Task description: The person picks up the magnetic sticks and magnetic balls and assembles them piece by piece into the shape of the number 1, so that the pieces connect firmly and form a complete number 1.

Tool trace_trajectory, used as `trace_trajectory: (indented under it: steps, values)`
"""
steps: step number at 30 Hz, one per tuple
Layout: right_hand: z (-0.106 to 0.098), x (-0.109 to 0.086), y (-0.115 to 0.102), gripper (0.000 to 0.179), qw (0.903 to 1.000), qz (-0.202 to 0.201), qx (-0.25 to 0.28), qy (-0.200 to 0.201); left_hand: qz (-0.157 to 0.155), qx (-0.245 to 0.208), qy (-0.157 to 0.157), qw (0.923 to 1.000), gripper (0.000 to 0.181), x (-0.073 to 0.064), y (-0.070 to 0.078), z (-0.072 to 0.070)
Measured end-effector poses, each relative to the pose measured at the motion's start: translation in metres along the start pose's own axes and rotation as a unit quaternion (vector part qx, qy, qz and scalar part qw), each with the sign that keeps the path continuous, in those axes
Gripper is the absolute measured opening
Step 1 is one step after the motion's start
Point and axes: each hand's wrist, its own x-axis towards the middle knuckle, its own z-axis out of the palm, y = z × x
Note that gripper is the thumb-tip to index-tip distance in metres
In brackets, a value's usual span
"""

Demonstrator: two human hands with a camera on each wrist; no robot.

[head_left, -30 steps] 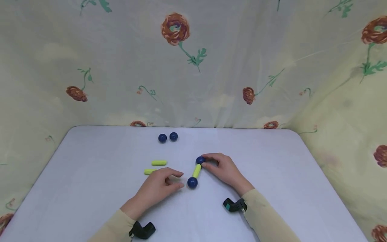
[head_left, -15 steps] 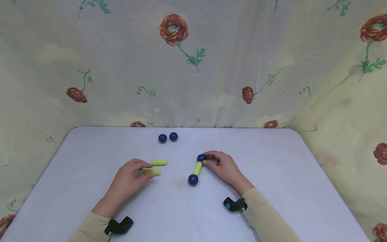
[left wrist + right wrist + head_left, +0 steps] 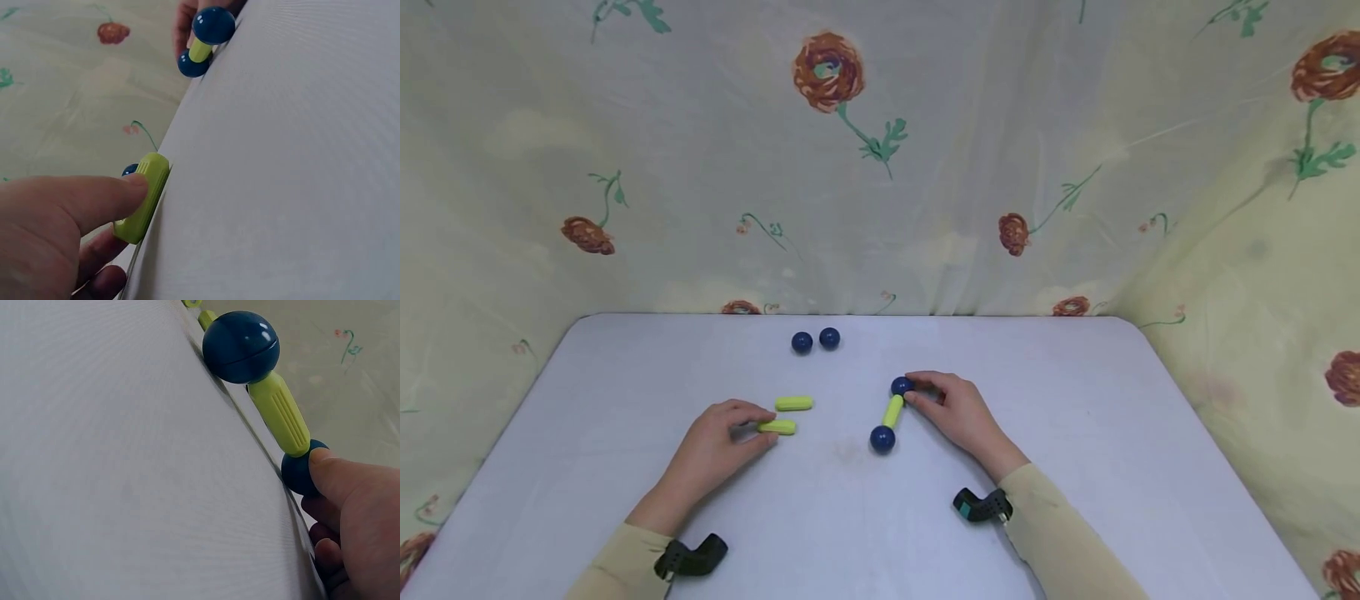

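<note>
In the head view my left hand [image 3: 713, 442] pinches the nearer of two yellow-green rods [image 3: 781, 427], left of the table's middle. The left wrist view shows the thumb [image 3: 115, 197] across that ribbed stick, while the index finger is mostly hidden behind it. The other yellow-green rod [image 3: 794, 403] lies just beyond. My right hand [image 3: 957, 414] holds a blue ball [image 3: 901, 386] between thumb and fingers. A third rod [image 3: 892, 412] joins this ball to a second blue ball [image 3: 883, 439], making a dumbbell shape that slants toward me.
Two loose blue balls [image 3: 816, 341] sit side by side near the back edge of the white table [image 3: 1045, 358]. Behind it hangs a floral curtain [image 3: 925, 208], which also runs along the right side. Each wrist wears a black camera [image 3: 691, 556].
My left hand has moved left from beside the dumbbell shape to the nearer loose rod and closed on it. The right hand has shifted the dumbbell shape slightly away from me.
</note>
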Motion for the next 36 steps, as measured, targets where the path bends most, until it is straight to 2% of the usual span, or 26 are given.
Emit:
trace_trajectory:
  steps: [12,21,25,31,36]
  values:
    - [-0.004,0.002,-0.001,0.033,1.0,-0.002,-0.006,-0.007,-0.006,0.012,0.008,0.9999,0.021,-0.001,0.001,0.003]
    - [-0.004,0.004,0.0,0.034,1.0,-0.002,-0.002,-0.006,0.001,0.034,-0.005,0.9994,0.032,-0.002,0.002,0.004]
    - [-0.003,0.004,-0.001,0.034,1.0,-0.003,-0.002,-0.004,0.001,0.043,-0.003,0.9991,0.032,-0.003,0.003,0.006]
    - [-0.003,0.003,-0.001,0.034,1.0,0.002,-0.001,-0.005,-0.003,0.017,0.012,0.9998,0.026,-0.006,0.009,0.01]
    - [-0.002,0.003,0.0,0.034,1.0,0.003,0.001,-0.005,0.005,-0.017,0.029,0.9994,0.022,-0.01,0.021,0.019]
